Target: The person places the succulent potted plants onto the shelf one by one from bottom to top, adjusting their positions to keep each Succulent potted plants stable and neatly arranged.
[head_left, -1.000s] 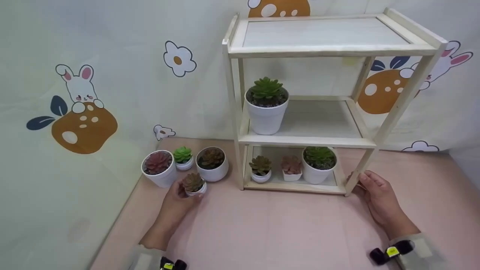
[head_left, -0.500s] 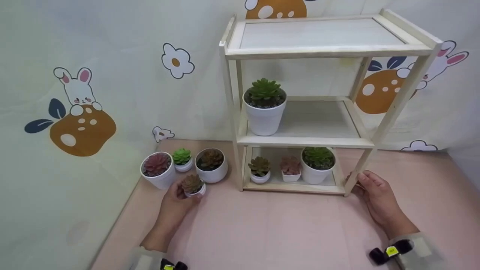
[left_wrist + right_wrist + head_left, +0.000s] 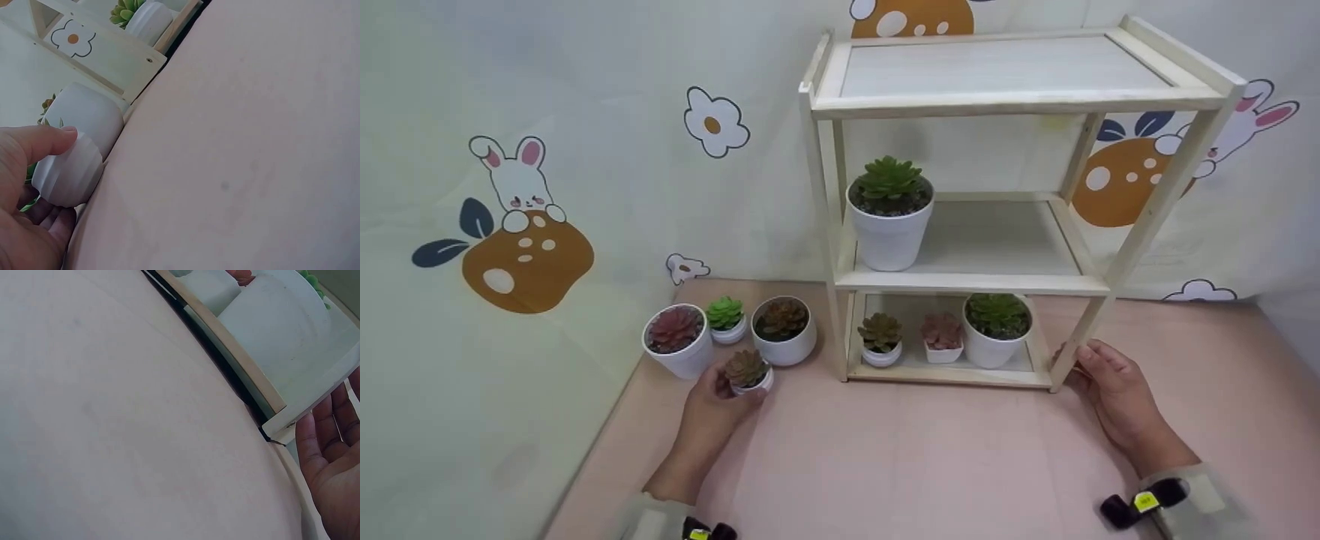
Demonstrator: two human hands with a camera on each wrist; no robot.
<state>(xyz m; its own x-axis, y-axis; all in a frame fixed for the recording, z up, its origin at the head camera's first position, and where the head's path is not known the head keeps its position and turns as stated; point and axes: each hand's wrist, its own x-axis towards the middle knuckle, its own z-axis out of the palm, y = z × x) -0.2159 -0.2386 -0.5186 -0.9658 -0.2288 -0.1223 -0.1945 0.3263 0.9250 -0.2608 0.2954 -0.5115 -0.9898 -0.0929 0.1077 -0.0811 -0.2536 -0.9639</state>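
My left hand holds a small potted succulent with brownish leaves and a white pot. In the left wrist view, the thumb lies along the upper side of that ribbed pot and fingers reach under its other side, close to the tabletop. Over at the right, my right hand rests against the front right leg of the wooden shelf. The right wrist view has its loosely bent fingers beside the shelf's lower corner, holding no plant.
Left of the shelf stand a red succulent, a bright green one and a brown one. A larger green succulent sits on the middle tier. On the bottom tier are a brown, a pink and a green succulent.
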